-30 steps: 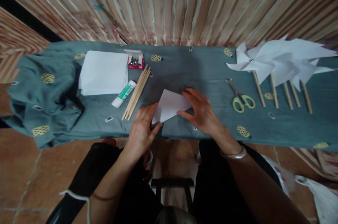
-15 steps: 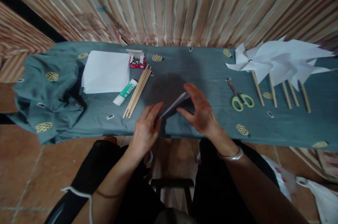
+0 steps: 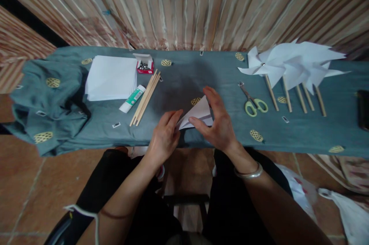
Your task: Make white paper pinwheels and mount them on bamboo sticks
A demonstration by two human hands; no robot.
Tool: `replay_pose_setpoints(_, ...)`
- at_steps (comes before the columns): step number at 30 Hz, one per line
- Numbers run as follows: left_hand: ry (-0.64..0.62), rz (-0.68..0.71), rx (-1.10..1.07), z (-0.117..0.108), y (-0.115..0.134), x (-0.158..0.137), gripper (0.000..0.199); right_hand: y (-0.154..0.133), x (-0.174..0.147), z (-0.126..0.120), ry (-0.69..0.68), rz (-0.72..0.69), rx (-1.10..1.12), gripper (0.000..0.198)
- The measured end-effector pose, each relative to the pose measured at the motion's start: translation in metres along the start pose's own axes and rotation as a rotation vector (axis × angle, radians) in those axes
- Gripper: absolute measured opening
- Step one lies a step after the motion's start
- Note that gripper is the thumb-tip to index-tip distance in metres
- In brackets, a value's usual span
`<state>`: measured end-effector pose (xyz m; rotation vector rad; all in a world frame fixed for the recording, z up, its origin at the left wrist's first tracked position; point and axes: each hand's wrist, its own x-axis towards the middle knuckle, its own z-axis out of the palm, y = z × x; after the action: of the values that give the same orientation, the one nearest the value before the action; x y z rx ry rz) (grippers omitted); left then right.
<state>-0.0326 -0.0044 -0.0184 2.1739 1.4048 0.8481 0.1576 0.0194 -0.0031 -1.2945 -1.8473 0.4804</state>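
A folded triangle of white paper is held just above the cloth, close to the table's front edge. My left hand pinches its narrow left corner, and the fingers hide that tip. At the paper's right side is my right hand, its thumb laid on the near face and its fingers stretched behind the right edge. Left of my hands lie several thin wooden sticks and a green and white glue tube. To the right, green-handled scissors rest with their blades pointing away.
A stack of white paper lies at the left, beside an open red box of metal pins. Several white paper pinwheels on sticks overlap at the right. A dark object sits at the far right. Bunched cloth covers the left end.
The folded paper was nearly edge-on and now turns its broad face to me. My right thumb has come down onto it. The view has shifted slightly right.
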Motion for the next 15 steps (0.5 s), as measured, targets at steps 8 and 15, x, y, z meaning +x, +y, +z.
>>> replay_pose_setpoints(8,-0.035,-0.215,-0.254,0.006,0.016,0.010,0.056,0.010,0.005,-0.007,0.017,-0.025,0.029,0.075)
replay_pose_setpoints(15,-0.021,-0.147,-0.276,0.008,0.017,0.014,0.049,0.015,0.001,-0.010,-0.062,-0.023,-0.015,0.063)
